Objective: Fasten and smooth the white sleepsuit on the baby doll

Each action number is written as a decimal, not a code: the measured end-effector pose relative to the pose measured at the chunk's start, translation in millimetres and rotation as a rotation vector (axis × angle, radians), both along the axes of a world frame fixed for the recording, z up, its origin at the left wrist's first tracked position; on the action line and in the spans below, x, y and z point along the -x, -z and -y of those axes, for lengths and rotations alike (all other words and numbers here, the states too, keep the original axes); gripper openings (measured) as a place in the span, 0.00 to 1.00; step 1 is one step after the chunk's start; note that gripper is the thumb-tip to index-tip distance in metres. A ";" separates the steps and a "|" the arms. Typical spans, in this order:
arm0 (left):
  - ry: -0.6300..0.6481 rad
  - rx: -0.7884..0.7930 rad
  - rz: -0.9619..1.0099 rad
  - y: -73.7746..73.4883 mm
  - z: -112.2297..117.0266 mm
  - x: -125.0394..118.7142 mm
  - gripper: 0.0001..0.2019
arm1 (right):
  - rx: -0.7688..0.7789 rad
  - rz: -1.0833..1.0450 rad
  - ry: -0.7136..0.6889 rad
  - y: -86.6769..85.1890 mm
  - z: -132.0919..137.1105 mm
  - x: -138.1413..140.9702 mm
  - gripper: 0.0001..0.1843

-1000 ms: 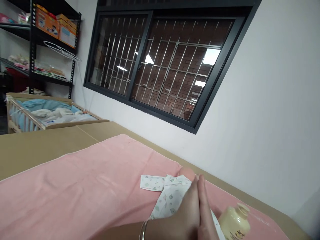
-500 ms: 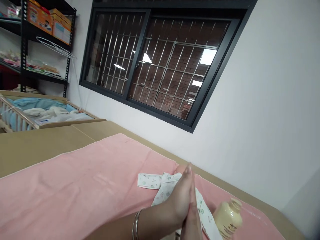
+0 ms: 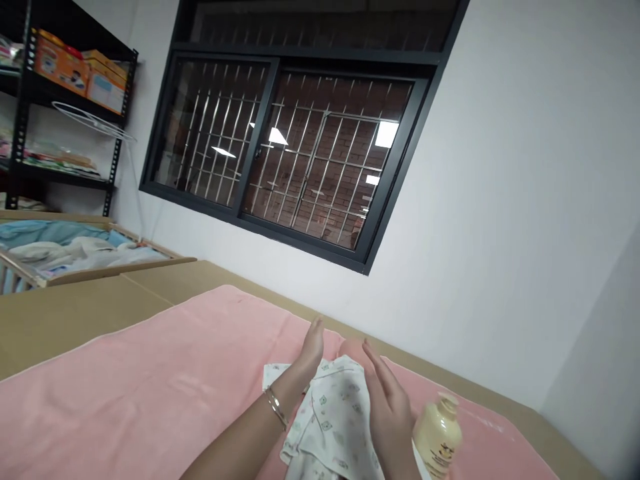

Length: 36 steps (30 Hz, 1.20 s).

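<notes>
Both hands, left hand [image 3: 309, 353] and right hand [image 3: 393, 410], hover with fingers spread over the printed baby garment [image 3: 335, 417] (cream bottle [image 3: 437, 437] nearby), garment lying open, unfastened.

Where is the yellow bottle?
The cream-yellow bottle stands at the lower right of the head view, on the pink towel, just right of the person's right hand.

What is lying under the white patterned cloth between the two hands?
Under the white patterned cloth a pink towel shows around its edges, and a skin-coloured rounded shape sticks out at the far end. What the rest of the cloth covers cannot be seen.
</notes>
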<state>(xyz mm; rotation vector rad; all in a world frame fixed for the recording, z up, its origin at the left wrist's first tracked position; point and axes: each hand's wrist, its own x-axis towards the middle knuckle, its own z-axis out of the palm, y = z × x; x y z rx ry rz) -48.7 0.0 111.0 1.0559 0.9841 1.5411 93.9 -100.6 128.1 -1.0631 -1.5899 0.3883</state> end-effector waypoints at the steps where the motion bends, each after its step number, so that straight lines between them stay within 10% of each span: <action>1: 0.009 0.043 -0.044 9.0 -3.5 -4.1 0.31 | 0.022 0.048 0.051 9.1 -15.9 -1.8 0.32; 8: 0.058 -0.028 -0.369 64.7 -19.4 -36.2 0.25 | 0.228 0.600 0.062 76.6 -88.0 -14.7 0.28; 15: -0.138 -0.158 -0.610 95.3 -14.3 -49.8 0.24 | 0.389 0.720 0.376 74.0 -81.4 -24.5 0.31; 23: -0.100 -0.249 -0.591 103.7 -15.4 -50.5 0.21 | 0.350 0.734 0.164 75.4 -92.0 -30.2 0.30; 29: -0.068 -0.197 -0.612 100.8 -14.9 -50.0 0.17 | 0.470 0.746 0.431 78.1 -84.4 -23.3 0.38; 36: -0.132 -0.381 -0.762 105.1 -19.2 -48.3 0.18 | 0.217 0.797 0.115 78.1 -87.2 -27.7 0.27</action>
